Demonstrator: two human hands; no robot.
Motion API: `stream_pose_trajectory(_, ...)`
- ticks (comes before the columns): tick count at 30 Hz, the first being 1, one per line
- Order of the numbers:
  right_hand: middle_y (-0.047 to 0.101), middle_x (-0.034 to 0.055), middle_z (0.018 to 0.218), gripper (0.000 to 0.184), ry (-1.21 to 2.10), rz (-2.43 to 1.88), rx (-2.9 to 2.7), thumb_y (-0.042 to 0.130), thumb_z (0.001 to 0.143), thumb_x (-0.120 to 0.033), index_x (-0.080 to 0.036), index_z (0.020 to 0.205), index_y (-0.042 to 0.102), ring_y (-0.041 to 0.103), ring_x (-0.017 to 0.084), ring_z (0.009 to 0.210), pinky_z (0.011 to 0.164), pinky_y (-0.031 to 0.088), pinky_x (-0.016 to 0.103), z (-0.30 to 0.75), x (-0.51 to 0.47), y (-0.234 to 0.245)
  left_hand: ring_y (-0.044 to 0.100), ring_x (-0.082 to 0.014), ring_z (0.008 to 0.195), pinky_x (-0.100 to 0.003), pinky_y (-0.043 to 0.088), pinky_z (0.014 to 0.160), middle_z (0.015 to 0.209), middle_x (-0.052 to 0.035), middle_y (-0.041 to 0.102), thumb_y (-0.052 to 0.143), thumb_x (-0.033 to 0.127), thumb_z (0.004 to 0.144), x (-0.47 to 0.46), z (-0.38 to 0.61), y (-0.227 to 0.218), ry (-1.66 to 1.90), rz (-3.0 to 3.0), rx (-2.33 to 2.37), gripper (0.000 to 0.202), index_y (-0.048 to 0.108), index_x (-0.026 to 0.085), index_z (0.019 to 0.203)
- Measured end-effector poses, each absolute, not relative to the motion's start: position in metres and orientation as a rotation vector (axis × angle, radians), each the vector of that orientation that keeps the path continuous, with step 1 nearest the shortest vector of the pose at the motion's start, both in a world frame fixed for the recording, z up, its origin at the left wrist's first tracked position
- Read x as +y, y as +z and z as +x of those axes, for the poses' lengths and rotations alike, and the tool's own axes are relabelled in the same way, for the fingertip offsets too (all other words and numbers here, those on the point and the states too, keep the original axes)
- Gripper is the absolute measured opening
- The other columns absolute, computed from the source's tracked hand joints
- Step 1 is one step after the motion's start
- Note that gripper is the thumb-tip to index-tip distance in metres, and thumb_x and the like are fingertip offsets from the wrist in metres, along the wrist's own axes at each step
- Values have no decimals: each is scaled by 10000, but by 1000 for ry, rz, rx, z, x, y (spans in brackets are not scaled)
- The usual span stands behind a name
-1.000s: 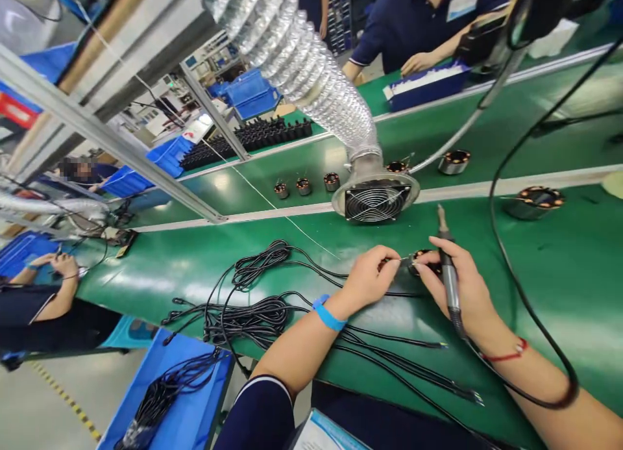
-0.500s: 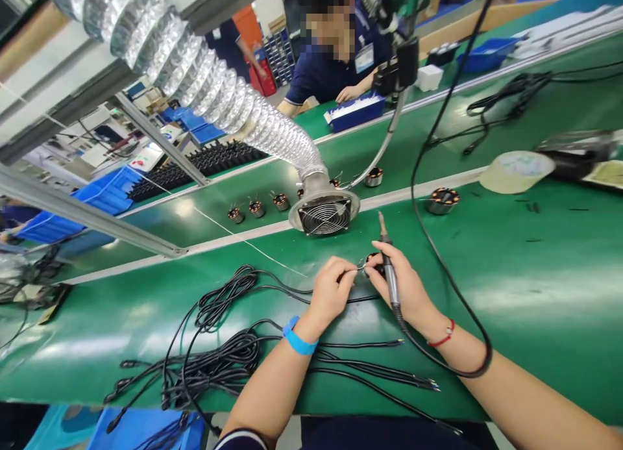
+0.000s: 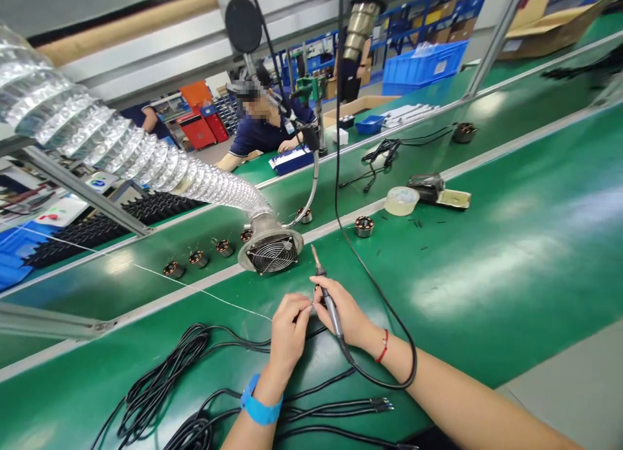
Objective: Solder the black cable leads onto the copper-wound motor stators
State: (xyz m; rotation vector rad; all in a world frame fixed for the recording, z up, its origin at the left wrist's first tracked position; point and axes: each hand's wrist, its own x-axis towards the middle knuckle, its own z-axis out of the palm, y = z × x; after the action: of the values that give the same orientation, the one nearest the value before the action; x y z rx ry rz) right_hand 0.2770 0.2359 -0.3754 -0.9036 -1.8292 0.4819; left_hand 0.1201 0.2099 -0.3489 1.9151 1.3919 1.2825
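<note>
My right hand (image 3: 351,317) is closed around a soldering iron (image 3: 332,310), whose tip points up and away. Thumb and fingertips of this hand also pinch near a small copper-wound motor stator (image 3: 318,292), mostly hidden by the fingers. Fingers pinched together, my left hand (image 3: 288,330) meets the right one at a fine wire end. A black cable (image 3: 238,339) runs behind the left wrist, and the wire seems to belong to it; the join itself is too small to make out.
Coiled black cables (image 3: 165,372) lie at left, more cable ends (image 3: 379,404) below my hands. A fume extractor fan (image 3: 275,254) hangs ahead. Several stators (image 3: 198,258) stand behind the metal rail. Another stator (image 3: 364,226) and a tape roll (image 3: 402,200) sit right. A co-worker (image 3: 267,122) sits opposite.
The view has swung right and tilted, so the bench and hands appear shifted left and lower. Both hands keep their pinch at the same wire, with the soldering iron still in the right.
</note>
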Motion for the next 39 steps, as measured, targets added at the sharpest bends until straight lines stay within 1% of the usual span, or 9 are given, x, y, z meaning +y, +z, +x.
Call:
stream_pose_trajectory(7,617,25,901,300,418,-906,-1823,503,1012,-265,-150,1288,524,624,136,818,773,573,311,275,236,-372,645,-155,808,-272,543,717,877,-52,681,515,153,904,211,118,-349,1248,2105,1383,167,676,193,894)
stream_pose_trajectory(11,641,33,912,312,438,-898,-1835,478,977,-233,-152,1275,527,634,146,820,771,566,319,277,237,-369,615,-153,802,-274,519,728,827,-47,636,501,133,885,211,119,-346,1266,2107,1372,148,619,182,810)
stream_pose_trajectory(15,673,31,890,366,519,-938,-1842,494,909,-244,-196,1268,553,647,185,845,818,551,377,289,243,-366,606,-157,829,-282,507,745,836,-55,635,557,155,838,212,118,-344,1187,1892,1411,105,613,171,751)
stream_pose_trajectory(18,701,37,918,364,550,-982,-1840,516,942,-287,-206,1294,566,664,202,908,875,535,396,302,245,-360,584,-129,772,-253,483,689,856,-51,635,612,157,786,215,115,-346,1108,1666,1425,70,618,157,717)
stream_pose_trajectory(23,734,38,994,336,427,-1017,-1846,579,982,-329,-234,1303,612,697,183,926,870,558,338,319,222,-344,538,-75,667,-221,454,640,801,-4,600,683,163,723,217,115,-350,1053,1290,1376,99,600,141,674)
stream_pose_trajectory(28,719,63,1010,225,326,-1020,-1700,686,928,-305,-223,1135,657,706,159,827,720,571,276,329,194,-354,489,-33,561,-180,417,553,724,36,560,675,157,746,210,125,-353,957,1105,1332,122,569,139,690)
stream_pose_trajectory(31,712,72,938,174,260,-998,-1712,695,914,-300,-209,1058,664,696,159,779,629,539,266,334,190,-366,475,-28,565,-162,408,554,697,44,538,667,125,760,205,131,-352,988,1075,1347,130,557,141,692)
stream_pose_trajectory(36,695,61,843,137,382,-898,-1635,681,901,-302,-189,977,687,629,134,607,514,476,276,337,192,-377,472,-30,578,-171,410,569,721,43,527,646,88,782,204,133,-348,1024,1028,1354,165,531,149,680)
stream_pose_trajectory(39,688,53,806,131,388,-876,-1628,685,891,-309,-193,952,693,615,136,574,490,473,284,336,191,-378,480,-38,606,-182,410,595,733,39,528,645,66,783,204,134,-347,1030,1035,1360,182,532,149,668)
